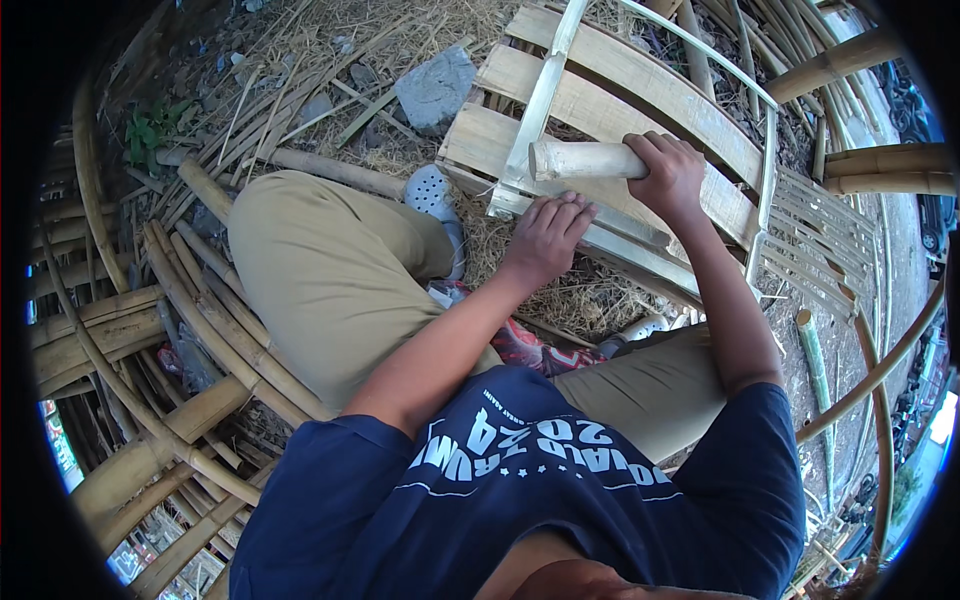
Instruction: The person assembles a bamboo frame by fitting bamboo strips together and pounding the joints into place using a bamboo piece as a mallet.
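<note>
My right hand (672,175) grips a short, thick bamboo piece (585,160) held level over a panel of wide bamboo slats (600,100). My left hand (545,232) presses down, fingers curled, on the near edge of that panel, next to a pale split strip (535,110) that crosses the slats. The bamboo piece's cut end points left, just above my left hand. I sit on the ground in tan trousers, knees bent, with a grey perforated clog (432,195) beside the panel.
Long bamboo poles (190,300) lie piled at my left. Dry straw and a grey stone (437,88) cover the ground ahead. A thinner slat lattice (820,240) and more poles (890,165) lie to the right.
</note>
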Tool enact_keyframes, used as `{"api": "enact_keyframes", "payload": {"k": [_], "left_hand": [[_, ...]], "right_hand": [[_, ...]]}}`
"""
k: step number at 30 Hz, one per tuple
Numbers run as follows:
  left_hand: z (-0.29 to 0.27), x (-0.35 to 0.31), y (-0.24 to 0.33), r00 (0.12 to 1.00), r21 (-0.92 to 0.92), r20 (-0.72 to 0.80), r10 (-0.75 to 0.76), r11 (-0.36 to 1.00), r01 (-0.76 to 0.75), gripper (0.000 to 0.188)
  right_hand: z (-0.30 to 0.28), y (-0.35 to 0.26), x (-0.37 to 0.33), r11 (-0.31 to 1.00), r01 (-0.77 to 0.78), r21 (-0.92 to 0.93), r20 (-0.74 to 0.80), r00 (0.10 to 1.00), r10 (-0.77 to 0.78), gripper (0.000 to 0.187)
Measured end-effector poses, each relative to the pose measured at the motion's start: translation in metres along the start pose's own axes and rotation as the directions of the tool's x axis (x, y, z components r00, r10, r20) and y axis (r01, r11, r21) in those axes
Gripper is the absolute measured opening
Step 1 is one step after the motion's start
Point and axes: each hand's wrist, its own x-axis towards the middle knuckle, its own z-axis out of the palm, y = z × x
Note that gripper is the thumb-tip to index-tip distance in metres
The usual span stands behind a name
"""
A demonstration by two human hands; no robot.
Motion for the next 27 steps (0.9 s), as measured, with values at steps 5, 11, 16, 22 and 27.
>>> {"api": "enact_keyframes", "payload": {"k": [5,11,16,22,27], "left_hand": [[0.001,-0.001,0.001,1.0,-0.004,0.009,-0.008,1.0,0.008,0.038],[0.002,-0.001,0.001,1.0,-0.013,0.007,-0.008,1.0,0.008,0.04],[0.003,-0.002,-0.001,1.0,-0.031,-0.009,-0.007,0.999,0.007,0.045],[0.002,-0.003,0.001,1.0,-0.009,-0.019,0.004,1.0,-0.004,0.042],[0.002,-0.004,0.002,0.999,-0.02,-0.034,0.005,1.0,-0.005,0.044]], "right_hand": [[0.003,-0.002,-0.005,0.999,0.039,-0.031,0.112,0.993,-0.035,0.037],[0.002,-0.008,-0.004,0.999,0.051,-0.01,0.074,0.996,-0.05,0.034],[0.007,-0.005,-0.007,1.0,-0.008,0.004,0.13,0.992,0.007,0.034],[0.005,0.001,-0.011,0.982,-0.183,0.05,0.226,0.96,0.167,0.032],[0.003,-0.001,-0.014,0.979,-0.199,0.038,0.265,0.947,0.182,0.036]]}}
